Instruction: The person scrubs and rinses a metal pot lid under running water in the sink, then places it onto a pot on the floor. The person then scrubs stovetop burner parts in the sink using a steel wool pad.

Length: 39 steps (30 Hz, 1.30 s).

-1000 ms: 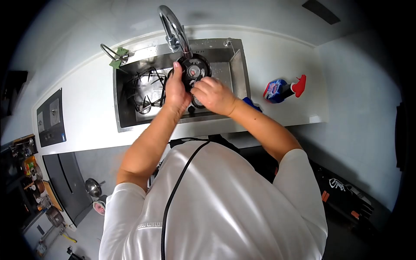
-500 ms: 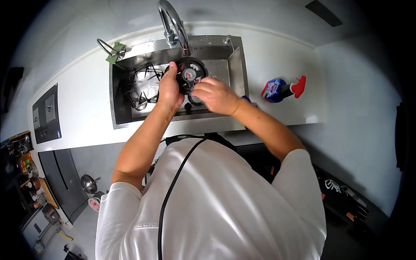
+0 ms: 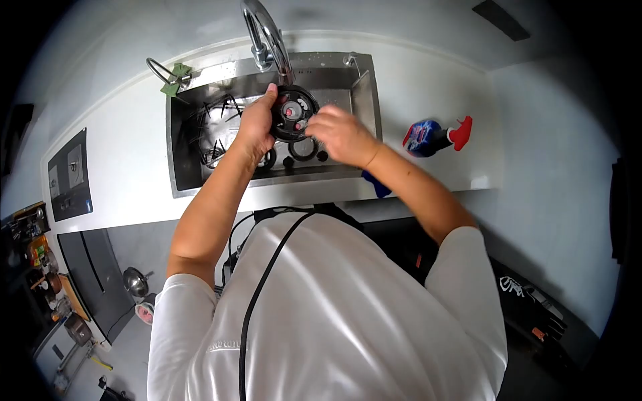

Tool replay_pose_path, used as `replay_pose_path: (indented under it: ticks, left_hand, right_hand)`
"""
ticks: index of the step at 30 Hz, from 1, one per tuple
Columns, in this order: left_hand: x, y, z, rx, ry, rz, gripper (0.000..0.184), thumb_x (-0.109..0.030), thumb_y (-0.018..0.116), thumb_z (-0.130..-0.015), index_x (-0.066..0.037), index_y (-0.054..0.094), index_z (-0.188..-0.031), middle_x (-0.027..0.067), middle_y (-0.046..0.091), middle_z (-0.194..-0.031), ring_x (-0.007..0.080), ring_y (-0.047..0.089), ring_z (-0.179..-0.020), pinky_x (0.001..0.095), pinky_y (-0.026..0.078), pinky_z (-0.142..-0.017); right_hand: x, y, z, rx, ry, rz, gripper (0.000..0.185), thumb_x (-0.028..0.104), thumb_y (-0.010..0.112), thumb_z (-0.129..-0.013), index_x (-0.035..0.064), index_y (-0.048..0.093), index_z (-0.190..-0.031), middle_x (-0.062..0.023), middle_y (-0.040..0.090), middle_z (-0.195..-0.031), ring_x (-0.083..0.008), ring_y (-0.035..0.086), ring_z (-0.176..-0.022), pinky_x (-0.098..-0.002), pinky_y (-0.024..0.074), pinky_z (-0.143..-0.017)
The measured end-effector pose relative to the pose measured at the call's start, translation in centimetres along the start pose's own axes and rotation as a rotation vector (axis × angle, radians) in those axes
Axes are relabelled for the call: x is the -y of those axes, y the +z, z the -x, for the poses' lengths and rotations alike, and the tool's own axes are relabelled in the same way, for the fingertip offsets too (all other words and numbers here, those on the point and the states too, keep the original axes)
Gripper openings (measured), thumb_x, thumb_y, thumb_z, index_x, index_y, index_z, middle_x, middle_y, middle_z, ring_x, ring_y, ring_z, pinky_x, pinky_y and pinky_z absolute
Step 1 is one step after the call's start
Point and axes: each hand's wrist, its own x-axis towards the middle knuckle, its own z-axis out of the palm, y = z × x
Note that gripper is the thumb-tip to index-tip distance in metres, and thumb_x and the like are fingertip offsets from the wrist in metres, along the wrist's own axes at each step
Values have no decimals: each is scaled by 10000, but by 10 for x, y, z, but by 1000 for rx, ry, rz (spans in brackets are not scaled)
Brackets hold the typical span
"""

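Note:
My left hand [image 3: 257,122] grips the left side of a round black slotted part [image 3: 291,134], its thumb up by the rim; some fingertips show through the openings. The part is held over the steel sink [image 3: 342,113], below the faucet spout [image 3: 283,67]. Just right of the part is my right hand [image 3: 340,136], its fingers bent together and blurred; what they hold, if anything, cannot be made out. Below the hands, a dark ring [image 3: 303,158] and small black pieces lie in the sink. Black wire pan supports [image 3: 215,152] lie at the sink's left.
A blue spray bottle [image 3: 422,138] with a red trigger lies on the white counter [image 3: 461,167]. A blue cloth [image 3: 378,185] hangs at the front edge by my right wrist. A green cloth [image 3: 176,79] is on the small tap at the back left.
My right hand has moved slightly right, off the round part. My left hand has shifted a little left with the part, uncovering the ring and small pieces below. The view has shifted slightly.

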Motion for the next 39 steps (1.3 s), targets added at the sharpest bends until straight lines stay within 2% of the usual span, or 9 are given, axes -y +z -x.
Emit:
replay_pose_path:
  ticks: [6, 11, 19, 24, 27, 33, 34, 37, 39]
  left_hand:
    - [6, -5, -6, -18, -40, -39, 352, -368, 603, -1058, -19, 651, -1035, 94, 690, -935, 242, 694, -764, 426, 630, -652]
    - [6, -1, -13, -41, -6, 27, 344, -359, 610, -1054, -18, 653, -1046, 83, 682, -935, 243, 692, -778, 429, 636, -652]
    - [-4, 1, 3, -45, -97, -58, 320, -345, 612, -1054, -29, 658, -1039, 89, 697, -923, 244, 700, -749, 433, 624, -602]
    - [9, -8, -2, 11, -133, -127, 308, -338, 619, -1050, -35, 673, -1038, 113, 721, -939, 238, 718, -761, 426, 632, -635]
    - [-1, -5, 1, 35, -100, -122, 333, -342, 635, -1041, -12, 676, -1041, 122, 730, -954, 242, 729, -767, 417, 643, -652]
    - [-10, -27, -1, 80, -43, -85, 396, -390, 561, -1073, -7, 645, -1133, 135, 723, -1038, 249, 745, -873, 433, 654, -748]
    - [-10, -27, -3, 73, -22, -52, 384, -387, 577, -1066, -12, 650, -1107, 126, 721, -1014, 248, 741, -849, 437, 654, -721]
    - [-9, -24, -3, 56, 26, 12, 366, -385, 605, -1053, -23, 657, -1055, 109, 717, -970, 247, 731, -806, 445, 651, -667]
    - [-9, -23, 1, 43, 41, 0, 372, -391, 597, -1057, -24, 653, -1055, 112, 716, -980, 249, 728, -812, 444, 647, -669]
  right_hand:
    - [-31, -7, 5, 56, -20, -68, 321, -56, 646, -668, 59, 717, -960, -91, 701, -1034, -330, 640, -1019, -394, 549, -920]
    - [16, 11, -4, 5, 30, -106, 299, -41, 630, -695, 58, 717, -963, -74, 706, -1032, -298, 645, -1040, -399, 541, -964]
    - [13, -1, 0, 65, -9, -135, 263, -54, 635, -728, 51, 709, -958, -91, 703, -1032, -324, 640, -1024, -390, 549, -908]
    - [-40, -11, 7, 173, -125, 22, 317, -40, 653, -705, 59, 714, -1000, -83, 702, -1086, -310, 620, -1088, -406, 554, -928]
    - [-42, -15, 0, 5, -22, 15, 289, -49, 669, -756, 64, 719, -1017, -89, 706, -1083, -293, 644, -1053, -367, 554, -904]
    - [-44, -22, 1, -388, 860, -551, 110, 42, 697, -947, 33, 716, -1055, -65, 721, -1026, -199, 687, -946, -305, 534, -865]
    - [-45, -16, 4, -449, 1010, -768, 197, 85, 735, -930, 0, 694, -1103, -69, 712, -1031, -166, 693, -915, -346, 568, -834]
    - [-19, -13, -2, -697, 1135, -1254, 279, 73, 767, -900, -24, 667, -1142, -102, 714, -1002, -169, 699, -879, -331, 583, -748]
    - [-5, -3, -5, -732, 1109, -1255, 326, 68, 775, -891, -31, 648, -1174, -97, 720, -971, -168, 697, -876, -326, 588, -722]
